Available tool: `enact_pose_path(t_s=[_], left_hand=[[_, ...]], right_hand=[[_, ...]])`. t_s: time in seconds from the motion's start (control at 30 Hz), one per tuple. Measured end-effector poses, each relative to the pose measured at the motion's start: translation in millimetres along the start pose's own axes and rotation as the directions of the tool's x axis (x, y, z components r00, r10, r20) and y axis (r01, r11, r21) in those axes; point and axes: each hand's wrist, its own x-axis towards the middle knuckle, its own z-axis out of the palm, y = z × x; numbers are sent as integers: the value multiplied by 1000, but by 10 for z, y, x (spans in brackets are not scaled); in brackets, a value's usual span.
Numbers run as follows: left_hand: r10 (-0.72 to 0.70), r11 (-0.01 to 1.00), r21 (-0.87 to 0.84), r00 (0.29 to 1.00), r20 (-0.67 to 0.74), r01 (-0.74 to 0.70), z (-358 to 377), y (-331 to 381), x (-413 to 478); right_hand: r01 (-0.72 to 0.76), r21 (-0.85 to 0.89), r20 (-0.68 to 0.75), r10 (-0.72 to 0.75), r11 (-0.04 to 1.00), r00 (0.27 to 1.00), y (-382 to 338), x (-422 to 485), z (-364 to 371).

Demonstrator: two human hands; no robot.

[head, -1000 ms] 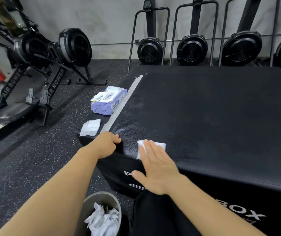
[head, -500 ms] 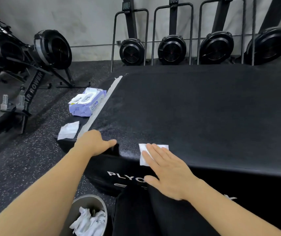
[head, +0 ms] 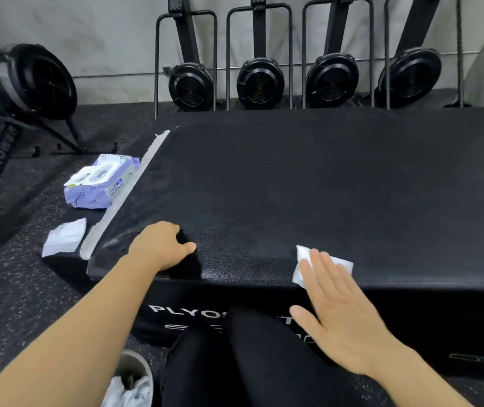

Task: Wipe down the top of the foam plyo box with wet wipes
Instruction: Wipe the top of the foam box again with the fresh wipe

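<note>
White wet wipe (head: pixel 343 263) on near edge of foam box top (head: pixel 323 186) | my right hand (head: pixel 337 312) presses it flat to rub, fingers straight, nearly together | left hand (head: pixel 158 248), fingers curled, empty, steadies near-left corner, I think

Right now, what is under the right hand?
A white wipe lies flat on the box top, under the straight fingers of the right hand. Its far corners show; the fingers cover its middle.

You are facing a pale grey wall (head: pixel 88 30), where four upright rowers (head: pixel 260 83) are standing in a row; a fifth rower (head: pixel 35 80) is sitting to your left on the black, white-speckled floor (head: pixel 14 289).
</note>
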Motion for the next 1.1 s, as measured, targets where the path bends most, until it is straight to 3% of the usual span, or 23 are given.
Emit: enact_pose_path(t_s=[0.17,0.33,0.53,0.7,0.87,1.1], left_hand=[[21,1000,3,1000,20,-21,15,-53,41],[20,1000,-23,999,39,-19,11,-85,45],[-32,998,-50,996,84,36,-87,-8,50],[-129,988,-74,983,129,139,-138,92,91],[-190,981,-33,980,61,193,-115,287,59],[-219,976,0,976,6,219,-65,535,-4]], right_hand=[[109,49,-48,-106,993,993,-641,445,46],[193,34,77,-195,981,978,-1169,918,38],[278,42,124,-281,960,952,-997,993,-66],[189,51,83,-193,981,978,-328,652,-157],[19,13,56,-20,1000,998,367,256,-259],[-85,35,94,81,996,992,178,365,-227]])
